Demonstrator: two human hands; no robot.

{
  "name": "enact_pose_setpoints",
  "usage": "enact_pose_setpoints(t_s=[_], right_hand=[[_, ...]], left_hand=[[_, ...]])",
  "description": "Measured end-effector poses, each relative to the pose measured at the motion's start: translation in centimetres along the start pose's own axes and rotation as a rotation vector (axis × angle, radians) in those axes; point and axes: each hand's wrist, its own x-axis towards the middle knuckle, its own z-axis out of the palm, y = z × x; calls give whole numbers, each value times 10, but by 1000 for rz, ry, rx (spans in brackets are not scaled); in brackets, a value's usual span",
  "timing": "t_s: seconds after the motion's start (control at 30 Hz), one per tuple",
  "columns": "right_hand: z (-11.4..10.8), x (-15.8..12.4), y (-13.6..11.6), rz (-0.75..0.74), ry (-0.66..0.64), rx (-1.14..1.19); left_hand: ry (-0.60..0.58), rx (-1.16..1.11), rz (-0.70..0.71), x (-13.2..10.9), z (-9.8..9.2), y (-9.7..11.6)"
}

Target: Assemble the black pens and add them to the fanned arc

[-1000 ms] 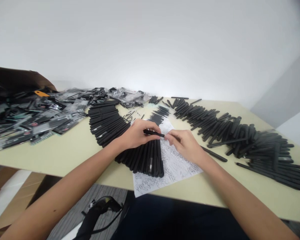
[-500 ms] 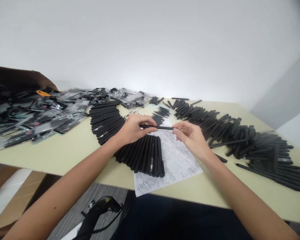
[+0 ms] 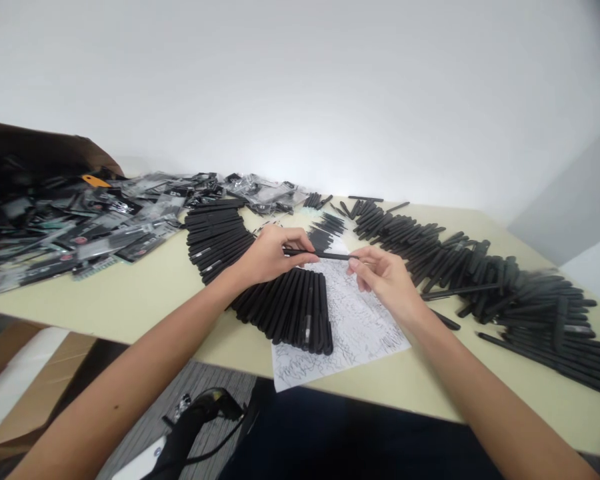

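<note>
My left hand [image 3: 267, 257] and right hand [image 3: 384, 283] pinch a slim black pen [image 3: 323, 254] at 12 o'clock. The neat pen stack [image 3: 280, 310] at 11 o'clock looks done; the loose pen swath [image 3: 473, 277] at 2 o'clock looks left, with plastic-bagged packets [image 3: 95, 233] at 10 o'clock.

Cream table [image 3: 130, 300] bears curved rows of black pens [image 3: 280, 313], a scribbled paper sheet [image 3: 365, 320] partly under pens, and heaped plastic packets [image 3: 105, 233] at far left.

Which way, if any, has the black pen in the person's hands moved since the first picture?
Yes: the black pen has moved away from the person, toward the far edge of the printed paper sheet, and now lies more level.
</note>
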Motion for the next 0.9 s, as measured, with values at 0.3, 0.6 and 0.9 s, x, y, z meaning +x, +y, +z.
enact_pose_setpoints(t_s=[0.3,0.6,0.9], right_hand=[[1,0,4,26,9,-47],[0,-1,3,98,26,-65],[-2,0,3,22,20,-64]], left_hand=[[4,6,9,-1,1,0],[-2,-22,-15,-1,6,1],[-8,-117,-74,-2,11,0]])
